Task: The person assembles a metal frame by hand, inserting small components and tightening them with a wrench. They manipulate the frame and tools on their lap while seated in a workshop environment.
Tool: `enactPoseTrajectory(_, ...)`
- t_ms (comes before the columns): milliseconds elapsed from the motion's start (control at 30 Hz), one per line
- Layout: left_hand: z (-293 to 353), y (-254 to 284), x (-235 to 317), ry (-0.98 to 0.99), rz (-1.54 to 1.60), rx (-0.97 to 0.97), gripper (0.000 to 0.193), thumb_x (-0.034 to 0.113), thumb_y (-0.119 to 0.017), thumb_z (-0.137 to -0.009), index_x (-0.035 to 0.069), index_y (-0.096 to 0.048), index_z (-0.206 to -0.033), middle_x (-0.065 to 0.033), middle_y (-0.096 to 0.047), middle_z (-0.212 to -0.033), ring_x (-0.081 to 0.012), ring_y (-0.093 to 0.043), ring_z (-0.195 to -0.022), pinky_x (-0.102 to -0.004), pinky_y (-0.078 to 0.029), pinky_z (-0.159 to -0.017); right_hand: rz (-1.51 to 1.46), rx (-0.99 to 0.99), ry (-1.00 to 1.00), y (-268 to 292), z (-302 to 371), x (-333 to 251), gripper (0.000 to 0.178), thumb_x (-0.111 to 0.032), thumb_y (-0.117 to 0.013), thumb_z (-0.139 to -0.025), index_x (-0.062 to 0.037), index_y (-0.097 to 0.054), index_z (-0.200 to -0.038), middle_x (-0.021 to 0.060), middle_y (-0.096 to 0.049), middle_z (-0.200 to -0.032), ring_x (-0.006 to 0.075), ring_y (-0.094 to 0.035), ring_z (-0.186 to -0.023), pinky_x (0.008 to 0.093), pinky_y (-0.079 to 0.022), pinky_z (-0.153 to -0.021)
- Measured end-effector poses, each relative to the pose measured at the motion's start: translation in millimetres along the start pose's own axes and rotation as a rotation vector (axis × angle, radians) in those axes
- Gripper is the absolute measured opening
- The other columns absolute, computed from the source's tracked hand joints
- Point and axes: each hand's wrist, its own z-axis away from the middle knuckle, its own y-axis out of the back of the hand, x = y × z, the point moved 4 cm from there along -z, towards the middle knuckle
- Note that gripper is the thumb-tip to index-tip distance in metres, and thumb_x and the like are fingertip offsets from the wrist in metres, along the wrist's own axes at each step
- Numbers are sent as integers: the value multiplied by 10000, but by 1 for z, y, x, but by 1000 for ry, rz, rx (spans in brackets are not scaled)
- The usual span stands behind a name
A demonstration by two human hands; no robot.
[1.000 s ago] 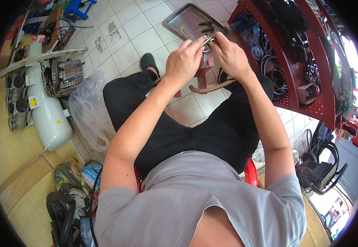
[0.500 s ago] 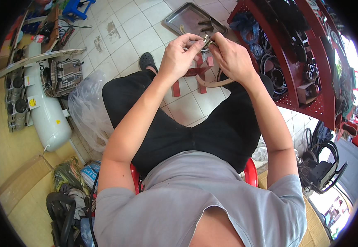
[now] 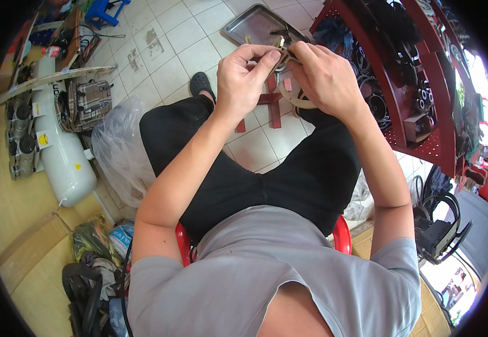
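Note:
My left hand [image 3: 241,78] and my right hand [image 3: 329,77] meet beyond my knees, above the tiled floor. A small brass-coloured metal piece [image 3: 278,42] is pinched between the left thumb and fingers, its tip pointing away from me. The right hand's fingers are closed against the same spot, and part of what they grip is hidden. Below the right palm a curved, pale tan strip [image 3: 299,103] hangs and bends toward my right knee. Underneath the hands stands a dark red metal frame [image 3: 273,106].
A metal tray [image 3: 244,25] with dark tools lies beyond my hands. To the right rises a red shelf rack [image 3: 393,67] full of parts. A white cylinder [image 3: 67,174], a checked bag [image 3: 91,104] and a clear plastic bag [image 3: 119,149] are on the left.
The right hand has turned and moved slightly right. The brass-coloured piece stands up more between the fingers, and the curved tan strip has swung upward, closer under the right palm.

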Motion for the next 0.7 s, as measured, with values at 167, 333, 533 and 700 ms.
enactPoseTrajectory(167, -4, -2, 3, -115, -71, 14, 184, 132, -634, -937, -33, -666, -1012, -34, -680, -899, -42, -575, -770, -176, -452, -695, -155, -11, -12, 3, -6, 3, 175, -153, -624, -870, -47, -495, -921, 119, -592, -728, 328, -604, -686, 408, -477, -573)
enactPoseTrajectory(333, -10, 5, 8, -200, -134, -66, 187, 140, -602, -955, -16, -663, -1036, -22, -672, -915, -45, -576, -790, -189, -451, -695, -150, -39, 3, 8, -14, 1, 178, -162, -620, -871, -35, -504, -917, 135, -592, -735, 334, -607, -713, 410, -478, -593)
enactPoseTrajectory(533, -46, 110, -18, 7, 81, 236, 280, 253, -504, -994, 46, -634, -1131, -1, -636, -938, -86, -576, -812, -237, -446, -725, -135, -44, 247, 35, -24, -3, 242, -190, -620, -738, -27, -551, -903, 123, -559, -742, 309, -589, -721, 391, -488, -594)
enactPoseTrajectory(700, -46, 159, -67, 125, -387, 188, 289, 283, -547, -965, 77, -616, -1155, 6, -604, -898, -87, -567, -835, -240, -444, -732, -51, -213, 525, 40, -28, -15, 300, -250, -641, -610, -51, -559, -819, 87, -494, -777, 261, -558, -760, 362, -482, -581)
